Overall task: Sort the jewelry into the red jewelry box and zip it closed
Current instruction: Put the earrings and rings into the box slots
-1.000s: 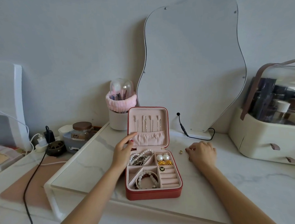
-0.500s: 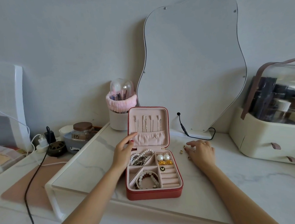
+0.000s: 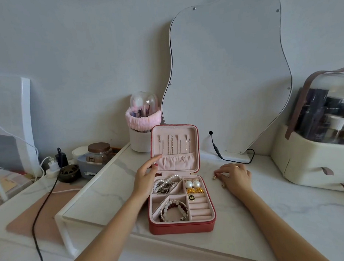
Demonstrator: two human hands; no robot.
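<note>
one wavy-edged frameless mirror leans on the wall behind a white marble-patterned tabletop, where the square red zip-around jewelry box lies open with its pink-lined lid upright. the left hand rests against the lid's left edge, fingers straight and loose, holding nothing. the right hand lies palm down right of the box, fingertips touching small gold earrings on the tabletop; whether they pinch one i cannot tell.
</note>
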